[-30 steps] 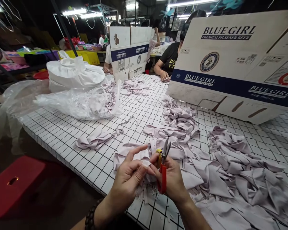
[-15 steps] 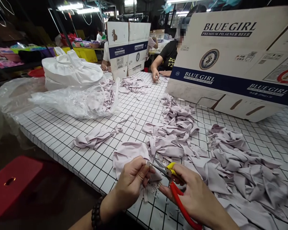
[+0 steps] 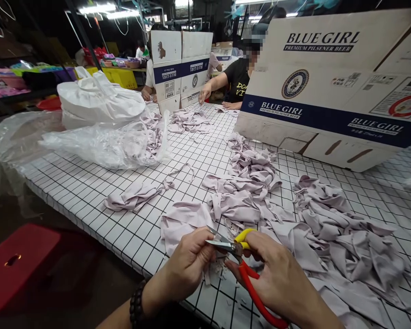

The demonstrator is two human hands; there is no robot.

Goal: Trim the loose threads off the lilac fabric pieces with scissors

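My left hand (image 3: 188, 260) pinches a pale lilac fabric piece (image 3: 185, 220) near the table's front edge; its fingers hide most of the gripped part. In my right hand (image 3: 276, 269) are scissors (image 3: 256, 290) with one red and one yellow handle. The scissor blades are parted and reach to the fingertips of my left hand, around a small bit of the fabric. Below the blades lie small cloth scraps (image 3: 222, 269). Just beyond my hands is a heap of lilac fabric pieces (image 3: 238, 205).
More fabric pieces (image 3: 349, 246) spread along the right. Two printed cartons, one large (image 3: 329, 109) and one smaller (image 3: 195, 73), stand on the grid-patterned table (image 3: 85, 183). A clear plastic bag (image 3: 102, 146) lies left. A red stool (image 3: 20, 269) is below. A co-worker's arm (image 3: 215, 84) reaches across behind.
The scissors have turned, their blades opening at my left fingertips. Across the table, the co-worker's hand has moved left toward the smaller carton.
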